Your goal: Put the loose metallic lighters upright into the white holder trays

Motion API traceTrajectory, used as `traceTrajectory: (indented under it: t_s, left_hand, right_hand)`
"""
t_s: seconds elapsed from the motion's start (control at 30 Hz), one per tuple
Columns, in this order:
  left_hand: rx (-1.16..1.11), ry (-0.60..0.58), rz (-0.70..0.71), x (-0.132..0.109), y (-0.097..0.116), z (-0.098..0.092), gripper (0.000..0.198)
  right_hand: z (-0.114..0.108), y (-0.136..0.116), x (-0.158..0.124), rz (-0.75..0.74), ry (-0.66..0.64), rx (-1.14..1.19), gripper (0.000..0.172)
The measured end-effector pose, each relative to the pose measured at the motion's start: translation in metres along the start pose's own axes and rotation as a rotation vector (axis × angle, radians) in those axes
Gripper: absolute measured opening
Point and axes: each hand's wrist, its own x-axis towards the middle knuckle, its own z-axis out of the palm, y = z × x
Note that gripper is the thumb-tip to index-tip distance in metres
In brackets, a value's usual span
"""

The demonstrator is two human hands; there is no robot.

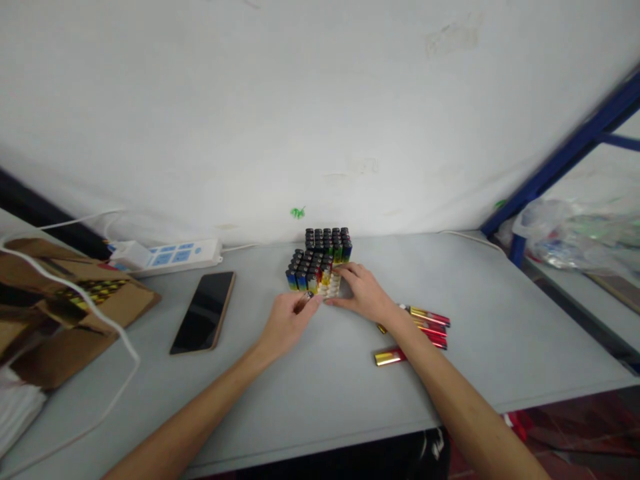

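Many lighters with black tops (305,267) stand upright in rows in a white tray (330,288), whose right front part shows bare slots. Behind them, near the wall, is a second block of upright lighters (328,241). My left hand (289,319) is closed on a lighter (304,301) just in front of the tray. My right hand (365,291) rests at the tray's right side, thumb and fingers apart around its edge, with nothing seen between them. Several red and gold lighters (430,317) lie loose beside and beneath my right forearm.
A phone (204,312) lies to the left on the grey table (310,400). Beyond it are a white power strip (175,257), a cardboard box (110,310) and a looping white cable. A blue metal frame (560,153) and plastic bags (565,230) are at the right.
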Motion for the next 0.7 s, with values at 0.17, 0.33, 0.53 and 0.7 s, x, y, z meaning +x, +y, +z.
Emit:
traceTrajectory:
  t_s: [0.17, 0.33, 0.53, 0.7]
  left_hand:
    - [0.013, 0.009, -0.011, 0.003, -0.002, -0.001, 0.046]
    - [0.018, 0.025, 0.014, 0.002, 0.000, -0.001, 0.051]
    - [-0.061, -0.104, 0.051, 0.000, 0.000, -0.003, 0.035]
    - [-0.262, -0.222, -0.010, 0.006, 0.008, -0.017, 0.036]
  right_hand:
    - [0.000, -0.002, 0.000, 0.001, 0.015, 0.009, 0.070]
    - [-0.001, -0.003, 0.001, -0.002, 0.011, 0.005, 0.068]
    - [0.001, -0.003, 0.002, 0.006, 0.020, 0.001, 0.069]
    - [0.001, -0.005, 0.004, 0.031, 0.003, -0.006, 0.071]
